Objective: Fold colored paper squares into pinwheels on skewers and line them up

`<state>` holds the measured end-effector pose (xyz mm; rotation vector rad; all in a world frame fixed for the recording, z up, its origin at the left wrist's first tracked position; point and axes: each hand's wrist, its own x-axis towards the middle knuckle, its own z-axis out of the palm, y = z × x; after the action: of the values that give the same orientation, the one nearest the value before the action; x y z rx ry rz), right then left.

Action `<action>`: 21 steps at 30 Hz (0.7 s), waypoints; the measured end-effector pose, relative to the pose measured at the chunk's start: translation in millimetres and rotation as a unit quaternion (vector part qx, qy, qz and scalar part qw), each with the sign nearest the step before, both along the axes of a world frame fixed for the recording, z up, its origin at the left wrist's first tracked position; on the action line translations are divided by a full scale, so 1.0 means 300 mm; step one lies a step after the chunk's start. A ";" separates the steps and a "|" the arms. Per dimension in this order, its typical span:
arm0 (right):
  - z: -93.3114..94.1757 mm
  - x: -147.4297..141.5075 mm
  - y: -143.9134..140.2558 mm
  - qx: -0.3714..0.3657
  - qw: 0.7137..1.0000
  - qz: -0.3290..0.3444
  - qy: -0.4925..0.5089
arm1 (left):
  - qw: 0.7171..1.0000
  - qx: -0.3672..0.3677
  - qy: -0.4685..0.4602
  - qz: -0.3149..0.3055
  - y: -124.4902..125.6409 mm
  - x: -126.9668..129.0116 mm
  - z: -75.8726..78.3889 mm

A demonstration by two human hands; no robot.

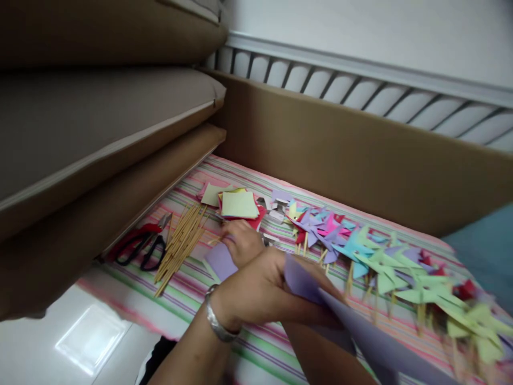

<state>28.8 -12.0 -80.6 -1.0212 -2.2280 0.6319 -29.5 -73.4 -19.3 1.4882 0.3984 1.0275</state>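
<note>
My left hand (268, 291), with a silver bracelet on its wrist, is closed on a folded or bent sheet of purple paper (360, 326) that stretches to the lower right. Its forearm crosses over my right arm. Beyond it, my right hand (243, 243) has curled fingers at a smaller purple paper piece (222, 261) and seems to pinch it; the fingertips are partly hidden. Just past this hand lies a stack of coloured paper squares (240, 205), pale green on top. Left of it are several thin wooden sticks (182, 246) in a loose bundle.
Black-handled scissors (140, 248) lie by the sticks. Rows of paper pinwheels (385, 264) on sticks fill the right of the striped cloth (188, 305). Small metallic-looking pieces (277, 209) lie near the paper stack. Brown cushions (100, 123) overhang the left; a brown panel (320, 144) bounds the back.
</note>
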 end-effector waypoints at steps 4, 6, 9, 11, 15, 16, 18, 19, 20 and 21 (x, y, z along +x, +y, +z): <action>0.027 0.256 -0.108 -0.229 0.897 -0.165 0.340 | 0.995 -0.041 -0.059 -0.063 0.005 0.004 -0.010; 0.018 0.359 -0.173 -0.256 0.844 -0.211 0.422 | 0.994 -0.077 -0.048 -0.057 0.018 0.025 -0.031; -0.014 0.459 -0.236 -0.260 0.790 -0.232 0.504 | 0.995 -0.094 0.018 -0.040 0.048 0.077 -0.079; -0.036 0.495 -0.248 -0.252 0.784 -0.237 0.515 | 0.995 -0.070 0.067 -0.029 0.068 0.114 -0.112; -0.051 0.529 -0.237 -0.247 0.794 -0.252 0.494 | 0.993 0.001 0.118 0.008 0.093 0.163 -0.164; -0.049 0.534 -0.234 -0.248 0.796 -0.254 0.490 | 0.992 0.015 0.120 0.023 0.096 0.170 -0.172; -0.038 0.543 -0.233 -0.248 0.795 -0.253 0.492 | 0.990 0.040 0.121 0.055 0.100 0.181 -0.184; -0.032 0.546 -0.234 -0.248 0.794 -0.252 0.494 | 0.989 0.052 0.121 0.069 0.101 0.186 -0.187; -0.026 0.549 -0.237 -0.250 0.793 -0.249 0.496 | 0.988 0.063 0.119 0.081 0.101 0.191 -0.190; -0.020 0.551 -0.240 -0.253 0.792 -0.243 0.499 | 0.986 0.073 0.118 0.089 0.101 0.195 -0.192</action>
<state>193.9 -84.2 -86.5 -1.0727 -0.8311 1.1964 29.1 -43.3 -76.8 1.7382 0.6450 1.0410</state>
